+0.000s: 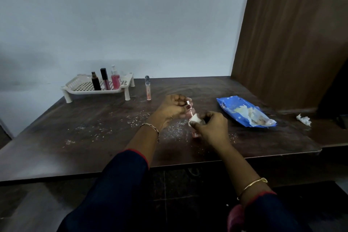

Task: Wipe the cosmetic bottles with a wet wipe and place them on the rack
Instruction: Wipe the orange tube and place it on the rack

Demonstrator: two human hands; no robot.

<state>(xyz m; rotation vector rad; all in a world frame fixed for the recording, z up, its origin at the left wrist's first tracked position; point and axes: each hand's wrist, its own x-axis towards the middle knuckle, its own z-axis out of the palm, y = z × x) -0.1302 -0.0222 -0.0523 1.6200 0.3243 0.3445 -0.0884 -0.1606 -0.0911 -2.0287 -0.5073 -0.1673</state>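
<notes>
- Progress: 3 bottles stand upright on the rack (84, 91) at the far left of the worktop (94, 118): a dark bottle (96, 83), a black-capped tube (105, 80) and a pink spray bottle (115, 79). I take these as done.
- In hand: a small pink bottle (190, 110) with a silver cap, held above the middle of the worktop. The left hand (173, 108) has its fingers (180, 99) curled round the cap end and grips it.
- The right hand (209, 128) pinches a folded wet wipe (194, 120) in its fingers (211, 117), pressed against the bottle's lower end. Wiping looks mid-way.
- Left to do: finish this bottle and rack it. A clear tube (148, 88) stands just beside the rack, on the worktop; whether it is wiped I cannot tell. So 1 or 2 items remain.
- Materials: the rack is pale plastic with a perforated floor and short legs. The bottles look like glossy glass or plastic. The worktop is dark wood-grain, dusted with white specks (137, 118).
- The wipe pack (231, 104) is blue crinkled film, torn open, well right of the hands. A crumpled wipe (304, 119) lies at the far right.
</notes>
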